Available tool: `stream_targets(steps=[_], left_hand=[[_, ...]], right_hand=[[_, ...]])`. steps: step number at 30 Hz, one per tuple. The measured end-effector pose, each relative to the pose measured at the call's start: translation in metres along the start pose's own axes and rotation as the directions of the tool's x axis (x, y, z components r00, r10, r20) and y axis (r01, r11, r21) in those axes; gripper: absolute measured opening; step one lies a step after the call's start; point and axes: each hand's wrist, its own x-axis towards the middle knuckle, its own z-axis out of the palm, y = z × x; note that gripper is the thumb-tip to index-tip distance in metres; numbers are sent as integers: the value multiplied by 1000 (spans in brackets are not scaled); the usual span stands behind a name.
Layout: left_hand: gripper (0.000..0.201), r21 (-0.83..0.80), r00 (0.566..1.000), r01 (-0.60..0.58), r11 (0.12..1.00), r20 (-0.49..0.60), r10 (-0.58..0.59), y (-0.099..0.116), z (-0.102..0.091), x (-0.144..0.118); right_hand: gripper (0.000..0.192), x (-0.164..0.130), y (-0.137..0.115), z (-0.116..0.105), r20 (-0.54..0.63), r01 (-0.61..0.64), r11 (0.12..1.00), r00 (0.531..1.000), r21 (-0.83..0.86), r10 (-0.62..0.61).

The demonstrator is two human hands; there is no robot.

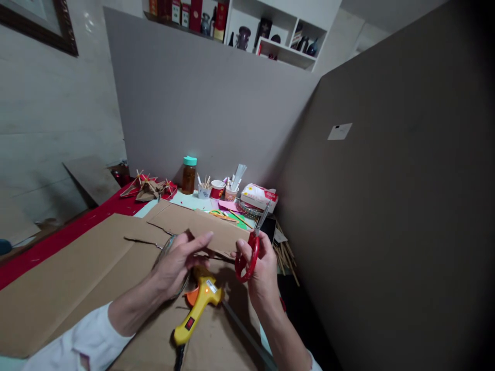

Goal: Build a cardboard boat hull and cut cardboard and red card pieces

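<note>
The left hand (pixel 178 263) covers the near edge of the cardboard piece (pixel 201 229) and part of the glue gun (pixel 197 306), whose cord leaves the bottom edge. The scissors (pixel 251 247) blades are a thin blur; labels on the cups (pixel 218 189) behind the cardboard piece are unreadable.

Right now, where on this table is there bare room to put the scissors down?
The big cardboard sheet is bare left of the left hand, up to the red cloth. A smaller bare patch lies right of the yellow glue gun. Crowded: the back edge, with the jar, paper cups and tissue box, and beside the right hand holding the scissors.
</note>
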Motion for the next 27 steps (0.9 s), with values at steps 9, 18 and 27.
stream_targets(steps=[9,18,27], left_hand=[[40,-209,980,-47,977,-197,5,22,-10,9],[32,-241,974,-145,960,-206,95,33,-23,18],[34,-219,992,-47,975,-122,20,23,-15,14]], right_hand=[[38,-10,-9,6,285,32,932,955,-361,77],[43,-12,-11,1,463,212,747,875,-630,143],[41,-15,-13,5,475,258,717,872,-648,116]])
